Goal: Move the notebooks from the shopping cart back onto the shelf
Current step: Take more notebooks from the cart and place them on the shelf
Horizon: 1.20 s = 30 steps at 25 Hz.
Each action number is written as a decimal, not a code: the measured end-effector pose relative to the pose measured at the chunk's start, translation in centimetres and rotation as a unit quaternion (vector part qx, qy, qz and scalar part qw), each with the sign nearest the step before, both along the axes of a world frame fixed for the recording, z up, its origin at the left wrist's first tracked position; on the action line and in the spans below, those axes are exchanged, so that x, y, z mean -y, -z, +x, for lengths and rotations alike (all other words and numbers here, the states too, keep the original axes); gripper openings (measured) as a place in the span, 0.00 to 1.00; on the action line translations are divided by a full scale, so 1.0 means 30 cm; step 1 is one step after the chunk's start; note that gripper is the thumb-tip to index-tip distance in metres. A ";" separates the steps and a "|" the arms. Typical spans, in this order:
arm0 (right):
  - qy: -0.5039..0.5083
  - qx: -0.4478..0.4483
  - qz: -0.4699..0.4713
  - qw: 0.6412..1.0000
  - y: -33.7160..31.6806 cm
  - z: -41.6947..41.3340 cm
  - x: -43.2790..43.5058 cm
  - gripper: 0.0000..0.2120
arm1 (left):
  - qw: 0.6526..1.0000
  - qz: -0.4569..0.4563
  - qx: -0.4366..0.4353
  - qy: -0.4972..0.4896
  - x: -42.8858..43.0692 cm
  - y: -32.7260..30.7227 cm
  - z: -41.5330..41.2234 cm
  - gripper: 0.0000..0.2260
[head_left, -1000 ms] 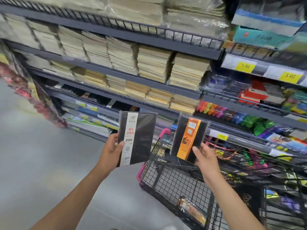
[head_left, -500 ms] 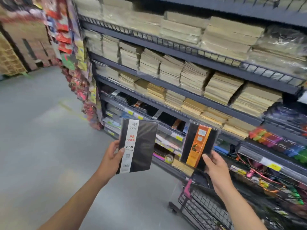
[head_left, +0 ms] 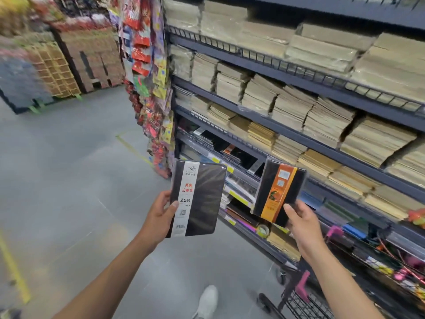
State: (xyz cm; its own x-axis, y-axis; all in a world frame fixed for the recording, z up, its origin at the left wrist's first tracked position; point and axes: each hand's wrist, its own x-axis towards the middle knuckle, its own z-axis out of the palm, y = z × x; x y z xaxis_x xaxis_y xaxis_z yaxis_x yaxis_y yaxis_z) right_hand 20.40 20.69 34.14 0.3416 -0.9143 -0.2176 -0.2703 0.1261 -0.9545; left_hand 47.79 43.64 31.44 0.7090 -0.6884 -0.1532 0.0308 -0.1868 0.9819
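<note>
Directly ahead of both hands, a dark metal shelf (head_left: 299, 72) holds leaning stacks of tan paper pads (tier upon tier). Below the right forearm shows a corner of the wire shopping cart (head_left: 299, 302), its contents out of sight. The left hand (head_left: 158, 217) grips a black white-banded notebook (head_left: 202, 199) nearly upright, cover facing the camera. The right hand (head_left: 303, 224) grips a smaller orange-banded notebook (head_left: 279, 192), also standing on end, its top tilted right.

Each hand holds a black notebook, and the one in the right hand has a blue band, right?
Not blue: the head view shows an orange band on the notebook in the right hand. The left hand holds the other black notebook.
</note>
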 end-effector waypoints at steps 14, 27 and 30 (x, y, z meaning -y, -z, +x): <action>0.060 0.008 0.024 0.998 0.010 0.297 0.337 0.12 | 0.999 0.018 0.006 0.051 0.436 -0.073 0.316 0.10; 0.177 0.005 0.027 0.984 -0.009 0.132 0.464 0.17 | 0.981 -0.017 -0.006 0.193 0.863 -0.090 0.285 0.10; 0.211 0.005 0.022 0.977 -0.021 0.112 0.481 0.13 | 0.974 -0.027 -0.019 0.225 0.977 -0.086 0.294 0.11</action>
